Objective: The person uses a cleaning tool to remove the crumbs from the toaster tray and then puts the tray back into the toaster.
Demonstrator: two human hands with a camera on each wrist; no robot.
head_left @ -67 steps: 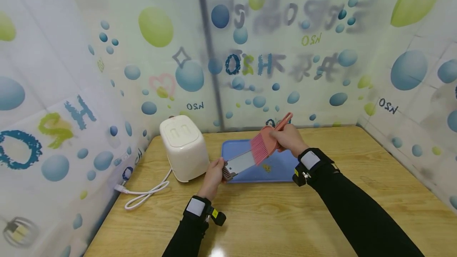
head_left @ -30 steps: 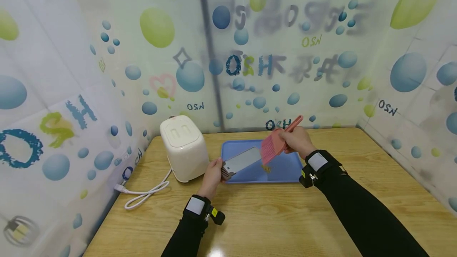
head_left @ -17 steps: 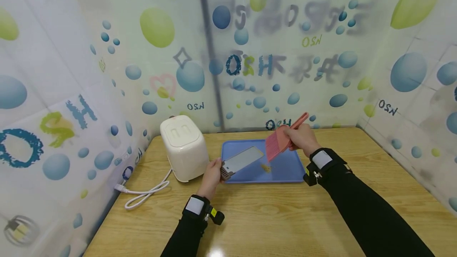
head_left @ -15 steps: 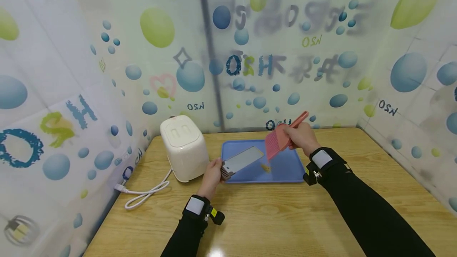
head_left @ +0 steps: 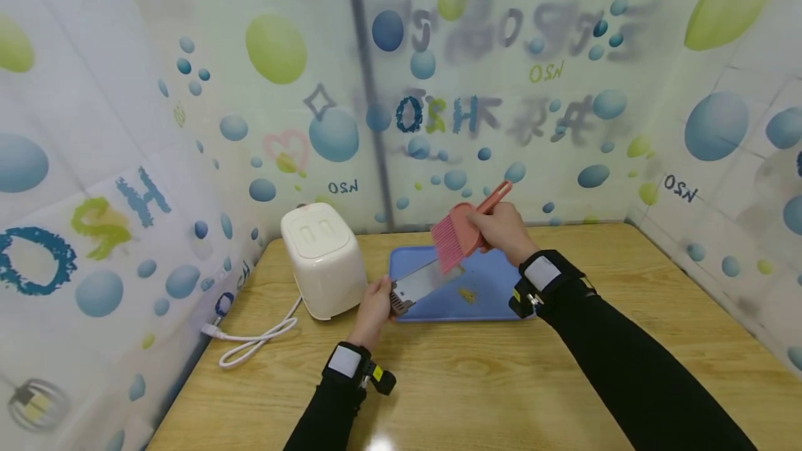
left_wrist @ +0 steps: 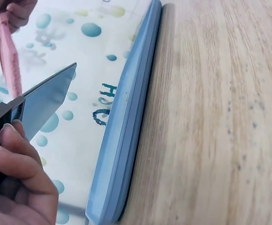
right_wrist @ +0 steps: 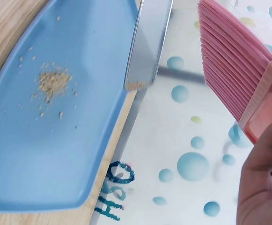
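My left hand (head_left: 374,308) grips the grey end of a metal toaster crumb tray (head_left: 413,286), thumb and fingers curled round it. The metal plate slants out over a blue tray (head_left: 501,287). A small pile of crumbs (right_wrist: 54,84) lies on the blue surface, and more crumbs (right_wrist: 136,86) sit along the plate's far end in the right wrist view. My right hand (head_left: 503,228) holds a pink brush (head_left: 464,228) by the base of its handle. Its bristles (right_wrist: 234,56) overlap the metal plate in the head view but show apart from it in the right wrist view.
A white two-slot toaster (head_left: 319,256) stands left of the blue tray, close to my left hand. Its white cord (head_left: 257,336) lies looped on the wooden table (head_left: 476,381). A patterned curtain (head_left: 551,159) hangs round the table's back and sides.
The brush first went rightward off the end of the crumb tray, then came back left and slightly up over the metal plate. My left hand and the crumb tray have hardly moved.
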